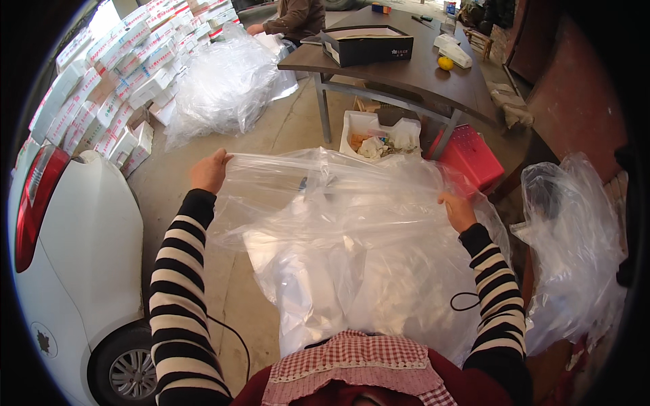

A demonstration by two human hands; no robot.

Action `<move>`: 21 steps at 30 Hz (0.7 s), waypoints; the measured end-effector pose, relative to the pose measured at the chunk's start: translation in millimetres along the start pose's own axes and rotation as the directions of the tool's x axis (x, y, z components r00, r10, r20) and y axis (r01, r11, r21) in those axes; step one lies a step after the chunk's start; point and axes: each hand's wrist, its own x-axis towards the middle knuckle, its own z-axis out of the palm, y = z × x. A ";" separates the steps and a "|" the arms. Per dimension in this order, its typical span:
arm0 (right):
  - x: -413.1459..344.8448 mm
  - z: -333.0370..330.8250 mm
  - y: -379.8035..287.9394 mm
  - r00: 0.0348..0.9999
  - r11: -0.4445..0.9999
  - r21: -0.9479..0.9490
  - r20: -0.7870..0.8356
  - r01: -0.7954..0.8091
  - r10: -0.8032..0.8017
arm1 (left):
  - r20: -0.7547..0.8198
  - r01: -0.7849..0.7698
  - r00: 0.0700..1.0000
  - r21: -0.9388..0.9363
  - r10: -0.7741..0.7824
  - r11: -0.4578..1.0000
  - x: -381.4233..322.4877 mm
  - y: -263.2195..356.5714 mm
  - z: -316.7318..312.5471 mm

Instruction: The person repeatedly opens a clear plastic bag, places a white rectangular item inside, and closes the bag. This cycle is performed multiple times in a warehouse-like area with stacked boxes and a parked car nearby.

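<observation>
A clear plastic sheet or bag [304, 172] is stretched between my two hands, its upper edge pulled nearly straight on the left. My left hand [209, 171] grips the sheet's left corner over the concrete floor. At the right, my right hand [458, 210] pinches the same film between thumb and fingers. Below it lies a heap of more clear plastic film [325, 284], reaching down to my checked apron [350, 355]. What is under the heap is hidden.
A parked white car [91, 228] stands at the left. Ahead are a brown table [350, 61] with a black box [373, 48], a white foam box [401, 133] and a red crate [472, 157]. Bundled film [569, 254] lies right. Beyond are another film pile [223, 86], stacked cartons [111, 76] and a seated person [299, 20].
</observation>
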 end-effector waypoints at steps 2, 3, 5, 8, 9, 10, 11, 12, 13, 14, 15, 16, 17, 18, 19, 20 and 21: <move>-28.5 -1.5 11.7 0.996 0.983 0.181 -0.079 -0.028 0.043 | 0.017 -0.090 0.996 0.022 0.090 0.996 -1.9 13.1 17.3; -36.5 -4.6 6.4 0.995 0.944 0.319 -0.026 -0.084 0.098 | 0.064 -0.039 0.997 0.008 0.039 0.999 -2.4 22.5 19.6; -39.7 -29.0 -18.4 0.811 0.780 0.319 0.447 -0.539 0.378 | 0.066 -0.009 0.998 -0.042 0.012 0.999 4.7 51.4 16.2; -8.2 -84.6 -80.9 0.999 0.999 -0.032 0.042 0.032 -0.031 | 0.002 -0.029 1.000 -0.312 0.031 0.950 22.3 87.6 -17.1; 11.7 -91.2 -106.9 0.980 0.988 -0.141 -0.183 0.055 -0.081 | -0.019 -0.062 0.998 -0.393 0.059 0.917 26.1 98.5 -28.1; 37.1 -81.6 -136.3 0.966 0.978 -0.079 -0.155 0.195 -0.206 | -0.036 -0.080 0.997 -0.409 0.072 0.909 31.2 107.4 -37.1; 59.4 -69.9 -160.6 0.927 0.939 -0.083 -0.149 0.335 -0.344 | -0.013 -0.074 0.997 -0.391 0.076 0.917 36.0 114.1 -43.8; 82.1 -44.5 -184.4 0.865 0.897 -0.070 -0.242 0.436 -0.439 | -0.018 -0.086 0.996 -0.382 0.086 0.920 39.0 117.1 -48.2; 101.1 -20.4 -198.6 0.815 0.839 -0.104 -0.199 0.535 -0.544 | -0.045 -0.136 0.991 -0.384 0.128 0.913 41.4 116.8 -50.0; 113.7 0.8 -197.8 0.896 0.895 -0.130 -0.074 0.427 -0.438 | -0.031 -0.099 0.995 -0.345 0.095 0.933 41.8 113.2 -49.0; 122.3 22.0 -192.6 0.944 0.928 -0.193 0.150 0.319 -0.293 | -0.040 -0.102 0.995 -0.318 0.095 0.943 42.6 106.1 -46.3; 117.8 36.3 -176.7 0.931 0.921 -0.154 0.126 0.359 -0.342 | -0.097 -0.143 0.988 -0.295 0.119 0.945 42.4 95.3 -42.8; 106.8 43.3 -153.1 0.933 0.926 -0.153 0.164 0.345 -0.320 | -0.048 -0.096 0.995 -0.257 0.086 0.962 42.2 82.6 -38.1; 93.2 44.5 -125.8 0.912 0.910 -0.125 0.170 0.395 -0.373 | -0.056 -0.088 0.995 -0.228 0.077 0.970 41.2 68.1 -33.0; 74.1 41.5 -96.0 0.891 0.890 -0.088 0.126 0.447 -0.435 | 0.020 -0.067 0.997 -0.200 0.072 0.978 41.7 55.1 -26.8; 52.8 34.4 -65.7 0.935 0.934 -0.135 0.180 0.330 -0.304 | -0.083 -0.027 0.997 -0.260 0.006 0.965 44.1 40.9 -23.1; 31.5 28.0 -38.8 0.962 0.953 -0.177 0.168 0.244 -0.215 | -0.092 0.113 0.985 -0.304 -0.147 0.946 45.8 32.0 -16.5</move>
